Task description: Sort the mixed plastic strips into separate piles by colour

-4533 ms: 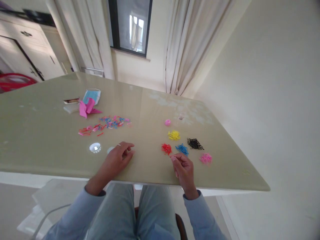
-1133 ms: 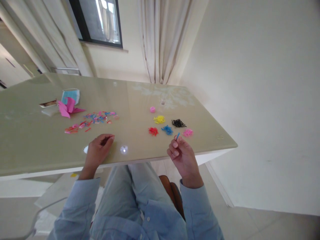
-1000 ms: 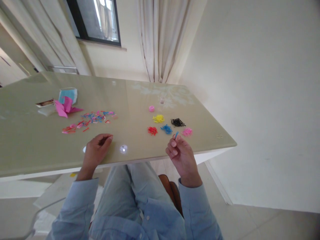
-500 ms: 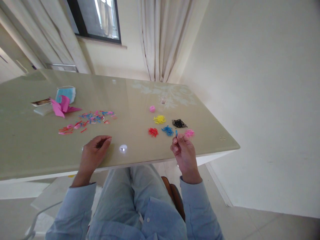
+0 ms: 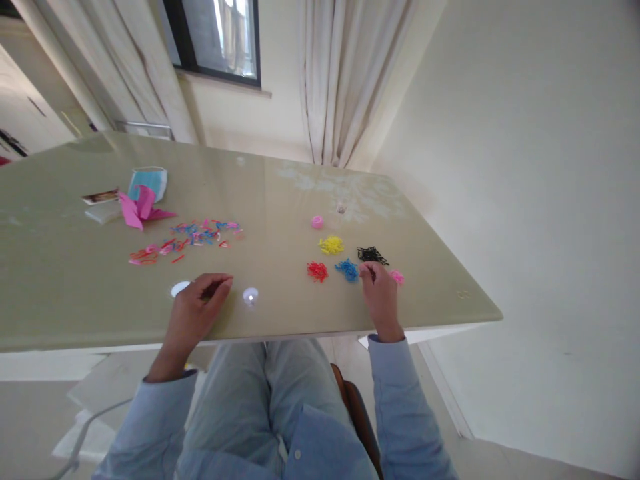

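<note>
My right hand (image 5: pixel 381 293) is turned knuckles up, its fingertips pinched together at the right edge of a pile of small blue rubber bands (image 5: pixel 347 269). What lies between those fingertips is hidden. Just beyond it is a black pile of bands (image 5: pixel 371 255), and a pink pile (image 5: pixel 397 277) shows partly past the hand. Red bands (image 5: pixel 317 271) and yellow bands (image 5: pixel 331 245) form separate heaps to the left. My left hand (image 5: pixel 197 313) rests on the table near its front edge, thumb and fingers curled together with nothing visible in them.
Mixed loose bands (image 5: pixel 200 235) lie scattered on the left of the glossy table (image 5: pixel 280 293). Behind them are a pink folded paper (image 5: pixel 143 208), a blue face mask (image 5: pixel 150 181) and a small clear packet (image 5: pixel 103 212). A pink ring-shaped roll (image 5: pixel 317 222) sits beyond the yellow heap.
My right hand has turned over and lowered towards the blue pile; the blue band raised in its fingertips no longer shows. The view has shifted slightly left. My left hand stays resting.
</note>
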`<state>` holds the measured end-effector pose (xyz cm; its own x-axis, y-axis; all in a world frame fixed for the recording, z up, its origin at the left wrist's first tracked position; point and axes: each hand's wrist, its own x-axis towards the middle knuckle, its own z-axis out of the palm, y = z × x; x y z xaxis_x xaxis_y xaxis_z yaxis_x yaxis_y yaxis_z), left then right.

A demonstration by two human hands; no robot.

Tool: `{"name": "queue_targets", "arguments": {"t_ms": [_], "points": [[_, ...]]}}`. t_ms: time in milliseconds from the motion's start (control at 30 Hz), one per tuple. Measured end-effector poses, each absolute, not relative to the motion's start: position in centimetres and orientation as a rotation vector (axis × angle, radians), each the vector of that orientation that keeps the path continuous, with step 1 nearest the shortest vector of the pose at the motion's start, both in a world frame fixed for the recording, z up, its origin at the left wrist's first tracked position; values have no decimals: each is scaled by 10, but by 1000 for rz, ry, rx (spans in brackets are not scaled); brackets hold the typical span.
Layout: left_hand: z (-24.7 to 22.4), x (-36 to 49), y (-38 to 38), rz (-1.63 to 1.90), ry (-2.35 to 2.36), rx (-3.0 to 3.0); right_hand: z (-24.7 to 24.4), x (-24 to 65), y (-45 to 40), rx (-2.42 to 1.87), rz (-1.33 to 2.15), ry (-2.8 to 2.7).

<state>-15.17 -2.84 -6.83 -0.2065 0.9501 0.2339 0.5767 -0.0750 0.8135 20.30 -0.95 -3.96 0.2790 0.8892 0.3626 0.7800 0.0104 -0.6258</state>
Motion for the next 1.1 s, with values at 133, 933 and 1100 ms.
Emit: {"name": "queue_targets", "arguments": {"t_ms": [133, 933, 1100], "points": [[-69, -152, -28, 1198, 1796, 1636, -42, 202, -3, -1848, 164, -1620], [-65, -166, -4, 1236, 1824, 1451, -59, 178, -37, -1505, 497, -1684], [-53, -179, 21, 1148, 2150, 1550, -60, 181, -39, -1557, 633, -1551]]}}
